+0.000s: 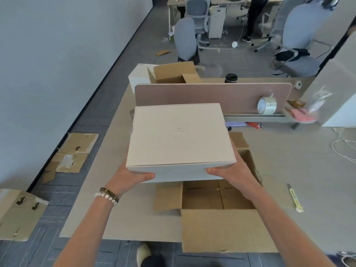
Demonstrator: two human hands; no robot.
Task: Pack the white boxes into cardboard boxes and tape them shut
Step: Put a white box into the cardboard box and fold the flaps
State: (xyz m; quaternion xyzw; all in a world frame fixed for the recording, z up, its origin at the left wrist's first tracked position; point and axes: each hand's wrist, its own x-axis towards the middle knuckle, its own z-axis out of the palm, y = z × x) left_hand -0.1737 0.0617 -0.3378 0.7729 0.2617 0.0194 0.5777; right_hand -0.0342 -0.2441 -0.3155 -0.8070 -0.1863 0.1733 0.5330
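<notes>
she holds the white box [180,139] level, left hand [133,177] and right hand [228,170] gripping its near corners from underneath, right above the open cardboard box [217,201] on the surface [308,160], probably so it drops in flat. tape roll [266,105] waits beyond her right hand.

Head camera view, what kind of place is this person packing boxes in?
Most likely an open-plan office used as a makeshift packing spot. Grey office chairs stand by desks in the background, and a desk divider panel edges the table. Both hands hold a white box above an open cardboard box.
</notes>
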